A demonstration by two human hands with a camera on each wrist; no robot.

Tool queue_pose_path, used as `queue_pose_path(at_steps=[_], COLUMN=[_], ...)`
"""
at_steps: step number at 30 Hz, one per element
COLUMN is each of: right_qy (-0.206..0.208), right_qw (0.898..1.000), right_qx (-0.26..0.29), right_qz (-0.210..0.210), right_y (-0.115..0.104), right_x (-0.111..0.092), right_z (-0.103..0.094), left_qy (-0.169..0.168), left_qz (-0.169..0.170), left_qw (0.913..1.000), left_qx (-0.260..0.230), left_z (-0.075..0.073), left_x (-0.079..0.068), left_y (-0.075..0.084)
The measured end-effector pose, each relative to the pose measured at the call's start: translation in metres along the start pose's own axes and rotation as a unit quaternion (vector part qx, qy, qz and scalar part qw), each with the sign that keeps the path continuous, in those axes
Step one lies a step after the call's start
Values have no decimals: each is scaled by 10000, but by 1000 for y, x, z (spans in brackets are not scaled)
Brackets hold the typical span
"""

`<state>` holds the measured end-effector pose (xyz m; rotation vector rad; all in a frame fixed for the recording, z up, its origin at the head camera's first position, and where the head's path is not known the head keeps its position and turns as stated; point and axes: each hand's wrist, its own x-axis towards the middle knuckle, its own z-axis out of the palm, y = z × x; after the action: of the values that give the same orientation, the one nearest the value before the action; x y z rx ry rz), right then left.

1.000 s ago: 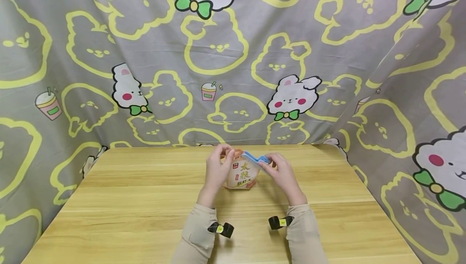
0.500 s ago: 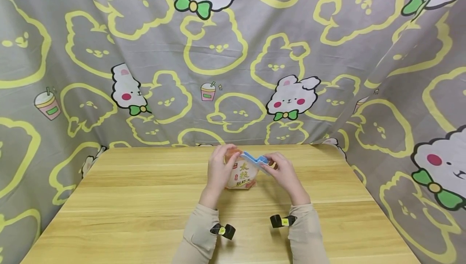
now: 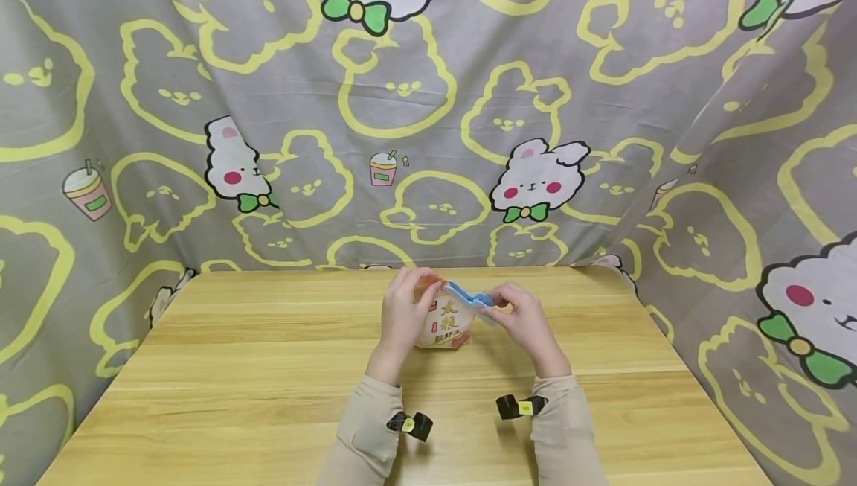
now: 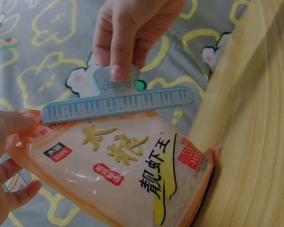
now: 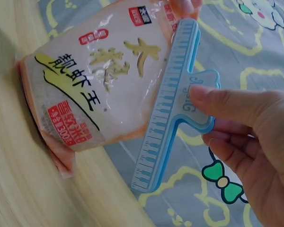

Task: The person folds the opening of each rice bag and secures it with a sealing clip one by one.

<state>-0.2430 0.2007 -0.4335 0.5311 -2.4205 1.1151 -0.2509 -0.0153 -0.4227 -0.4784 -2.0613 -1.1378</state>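
A bag of rice (image 3: 445, 322), orange-edged with a pale front and gold and black characters, stands upright on the table. My left hand (image 3: 405, 306) pinches its upper left corner, thumb in front and fingers behind, as the left wrist view shows. My right hand (image 5: 255, 137) pinches the handle of a light blue bag clip (image 5: 165, 109) between thumb and fingers. The clip is long and printed with piano keys. In the left wrist view its bar (image 4: 118, 105) lies along the bag's top edge, one end right by my left thumb, the other reaching past the bag's side.
The wooden table (image 3: 254, 397) spreads around the bag on all sides. A grey curtain (image 3: 415, 114) with yellow cartoon outlines hangs behind and along both sides. Black straps with small cameras (image 3: 418, 426) sit on both sleeved wrists.
My left hand has shifted slightly right and covers more of the bag's upper left corner. The clip has tilted a little in my right hand, while the bag stays in place.
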Motion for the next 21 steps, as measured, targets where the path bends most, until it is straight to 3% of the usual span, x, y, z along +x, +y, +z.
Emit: queue_pose_path(at_steps=[5,13,21], right_qy=[-95,-72,-324], right_qw=[9997,9991,9985], right_qx=[214,366,442], right_qz=[74,-181,35], right_y=[9,20,23], right_x=[-3,-6,-9], right_z=[-1,-4,-12], left_qy=[-50,43,52], left_qz=[-14,82,79], left_qw=[10000,10000,10000], left_qx=[-35,-7,-17], left_z=[0,0,0], left_x=[0,1,1], left_y=[-1,-1,-1])
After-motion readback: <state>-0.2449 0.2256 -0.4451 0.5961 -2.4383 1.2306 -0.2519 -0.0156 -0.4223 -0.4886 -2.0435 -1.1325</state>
